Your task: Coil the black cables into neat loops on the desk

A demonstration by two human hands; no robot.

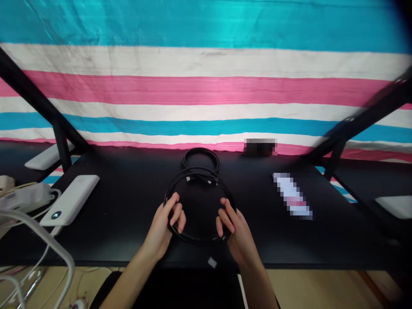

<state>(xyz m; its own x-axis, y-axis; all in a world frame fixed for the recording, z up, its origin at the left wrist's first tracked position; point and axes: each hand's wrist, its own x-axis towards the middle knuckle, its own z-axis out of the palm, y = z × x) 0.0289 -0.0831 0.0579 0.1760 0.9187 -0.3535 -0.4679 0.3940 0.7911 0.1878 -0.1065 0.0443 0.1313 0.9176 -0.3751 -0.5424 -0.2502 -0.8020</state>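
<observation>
A black cable wound into a wide loop (198, 182) lies on the black table (128, 201) in front of me. My left hand (167, 225) pinches the loop's left side with curled fingers. The loop's right side is gripped by my right hand (233, 229). Silver plug ends show at the loop's far edge. A second, smaller black coil (200, 159) rests just behind the loop. A small pale connector (211, 262) hangs near the table's front edge.
A white power bank (71, 199) lies at the left, with white cables and a white plug block (22, 197) beyond it. Black slanted frame bars (35, 98) stand at both sides. A striped cloth (206, 86) hangs behind the table.
</observation>
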